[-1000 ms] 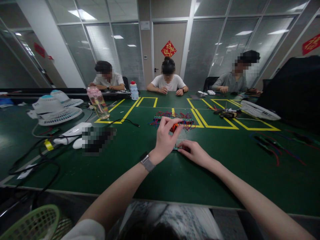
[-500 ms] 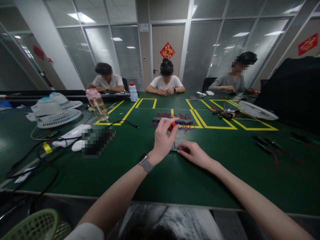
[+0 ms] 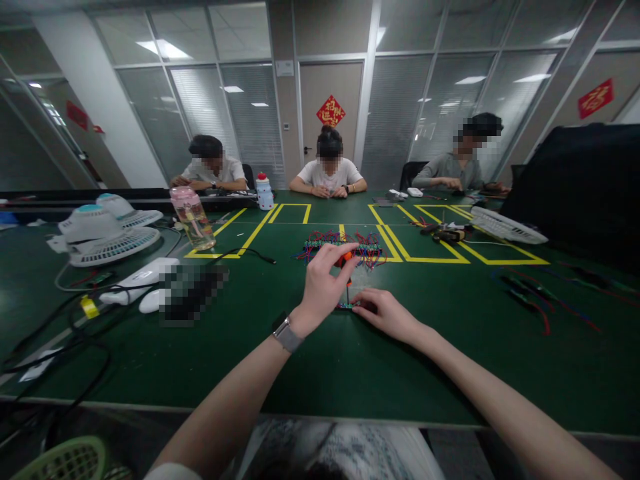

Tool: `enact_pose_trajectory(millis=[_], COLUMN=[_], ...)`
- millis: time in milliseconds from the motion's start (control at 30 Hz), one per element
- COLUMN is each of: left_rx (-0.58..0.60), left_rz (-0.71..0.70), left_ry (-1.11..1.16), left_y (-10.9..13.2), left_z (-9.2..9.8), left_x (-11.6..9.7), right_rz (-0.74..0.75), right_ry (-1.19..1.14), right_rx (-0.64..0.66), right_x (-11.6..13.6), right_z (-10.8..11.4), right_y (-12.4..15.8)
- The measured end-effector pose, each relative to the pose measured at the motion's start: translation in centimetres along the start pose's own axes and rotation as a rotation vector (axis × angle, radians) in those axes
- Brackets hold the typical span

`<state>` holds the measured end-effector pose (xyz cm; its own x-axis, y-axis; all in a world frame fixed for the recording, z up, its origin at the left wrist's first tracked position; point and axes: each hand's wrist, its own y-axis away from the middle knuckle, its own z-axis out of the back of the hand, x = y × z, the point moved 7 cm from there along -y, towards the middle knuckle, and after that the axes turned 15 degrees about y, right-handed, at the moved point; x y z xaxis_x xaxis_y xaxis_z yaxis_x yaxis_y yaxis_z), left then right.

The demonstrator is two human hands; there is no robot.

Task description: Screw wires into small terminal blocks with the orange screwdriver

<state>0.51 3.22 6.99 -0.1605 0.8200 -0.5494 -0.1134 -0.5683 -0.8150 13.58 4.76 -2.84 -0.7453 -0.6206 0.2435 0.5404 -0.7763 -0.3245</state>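
My left hand point(image 3: 323, 280), with a watch on its wrist, is closed around the orange handle of a screwdriver point(image 3: 347, 257). The screwdriver stands upright, its thin shaft reaching down to a small green circuit board point(image 3: 344, 306) on the table. My right hand point(image 3: 385, 311) rests on the tabletop, thumb and fingers pinching the right end of that board. Part of the board is covered by my hands. Just beyond them lies a row of circuit boards with red and blue wires point(image 3: 313, 245).
Three people sit across the green table point(image 3: 240, 360). At left are white fans point(image 3: 107, 239), a pink-lided bottle point(image 3: 193, 217), a white mouse point(image 3: 151, 300) and black cables. Wired boards point(image 3: 523, 293), tools point(image 3: 450, 235) and a white fan-like object point(image 3: 507, 225) lie at right.
The view has tilted slightly, so the scene sits a little lower and further left. My left fingers have shifted on the screwdriver handle, showing more orange. My right hand keeps its hold.
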Motion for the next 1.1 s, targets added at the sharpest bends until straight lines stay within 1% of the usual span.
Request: enact_pose_trajectory(millis=[67,167,333,500,667,867,1100], left_rx=[0.008,0.007,0.017,0.028,0.074,0.105,0.086], left_rz=[0.005,0.022,0.032,0.035,0.026,0.012,0.051], left_ry=[-0.018,0.022,0.018,0.025,0.051,0.084,0.077], left_y=[-0.15,-0.34,-0.44,-0.23,-0.30,-0.67,-0.85], left_z=[0.22,0.45,0.30,0.10,-0.16,-0.24,0.08], left_x=[-0.02,0.28,0.77,0.37,-0.11,-0.11,0.00], right_rz=[-0.001,0.005,0.008,0.013,0.018,0.017,0.020], right_ry=[0.001,0.008,0.031,0.037,0.041,0.030,0.038], right_rx=[0.005,0.010,0.002,-0.013,-0.016,-0.011,-0.002], right_x=[0.02,0.17,0.28,0.28,0.40,0.37,0.28], right_z=[0.00,0.07,0.17,0.14,0.25,0.16,0.00], right_y=[-0.02,-0.05,-0.05,-0.13,-0.13,-0.12,-0.21])
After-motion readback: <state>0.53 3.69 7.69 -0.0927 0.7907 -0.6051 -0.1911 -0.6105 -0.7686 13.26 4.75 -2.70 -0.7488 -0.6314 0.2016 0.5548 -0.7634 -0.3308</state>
